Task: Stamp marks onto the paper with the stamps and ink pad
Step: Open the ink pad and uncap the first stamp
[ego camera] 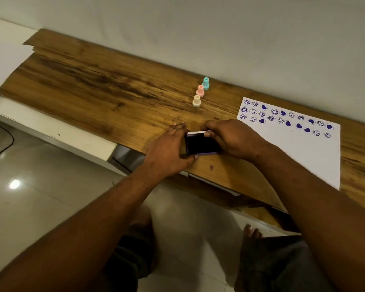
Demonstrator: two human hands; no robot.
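Both hands, left hand [169, 150] and right hand [230, 138], clasp the ink pad [201, 144] at the counter [93, 85] edge; three stamps [200, 92] stand beyond it, paper [303, 152] to its right, nearer the right hand.

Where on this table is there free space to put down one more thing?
The widest bare stretch of the table lies left of the three stamps. The lower part of the paper is unstamped. It is crowded near the front edge, where the left hand and right hand hold the ink pad.
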